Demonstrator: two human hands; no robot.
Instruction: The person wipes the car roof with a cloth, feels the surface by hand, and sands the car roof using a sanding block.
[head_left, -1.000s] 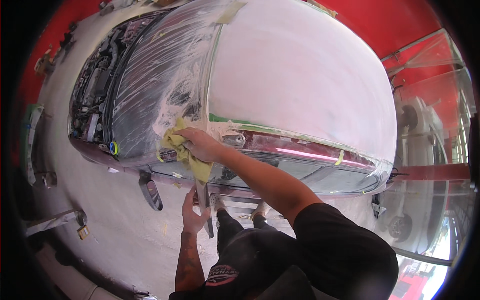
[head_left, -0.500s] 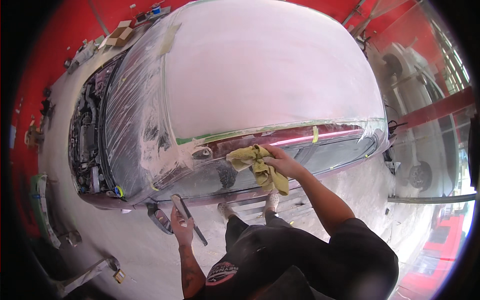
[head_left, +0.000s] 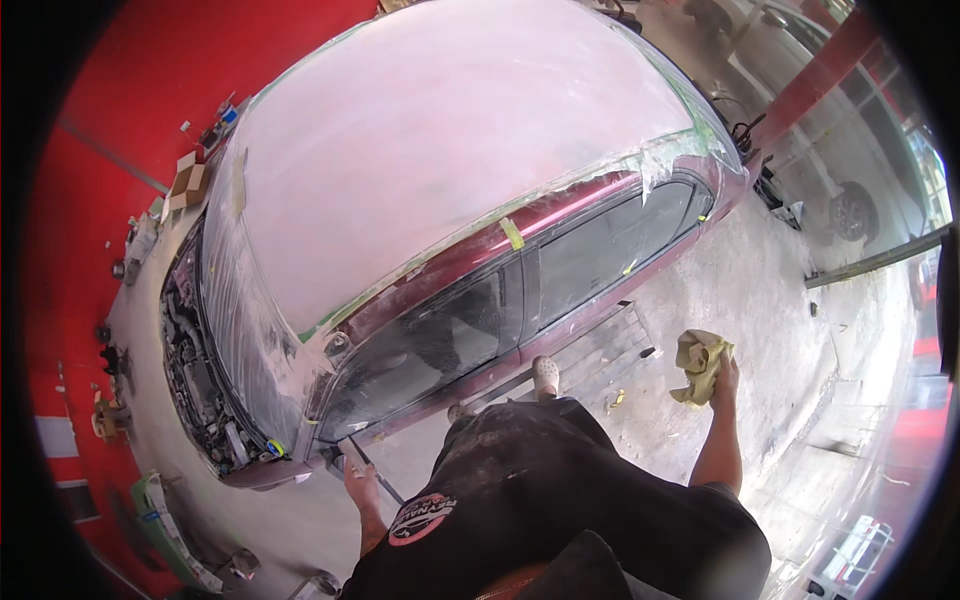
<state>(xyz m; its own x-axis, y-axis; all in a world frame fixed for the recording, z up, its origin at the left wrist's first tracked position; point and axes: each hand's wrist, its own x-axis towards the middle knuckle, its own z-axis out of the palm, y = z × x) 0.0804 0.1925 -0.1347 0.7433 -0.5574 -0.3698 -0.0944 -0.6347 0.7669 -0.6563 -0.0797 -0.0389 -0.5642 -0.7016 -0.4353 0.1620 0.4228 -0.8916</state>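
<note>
My left hand is closed on a long, flat grey bar beside the front side window of a maroon car. My right hand grips a crumpled olive-yellow cloth, held out to the right over the floor, apart from the bodywork. The car roof has a pale, dusty pinkish coat, with green masking tape and torn clear plastic along its edges. Plastic sheeting covers the windscreen. The engine bay is exposed at the left.
A red wall runs along the left, with a cardboard box near it and a green panel at lower left. Behind translucent sheeting at the right stands a light-coloured vehicle. A metal rail crosses there.
My right hand has carried the cloth away from the windscreen edge out to the right. My left hand, with the bar, is lower in view. The view has swung along the car, showing more roof.
</note>
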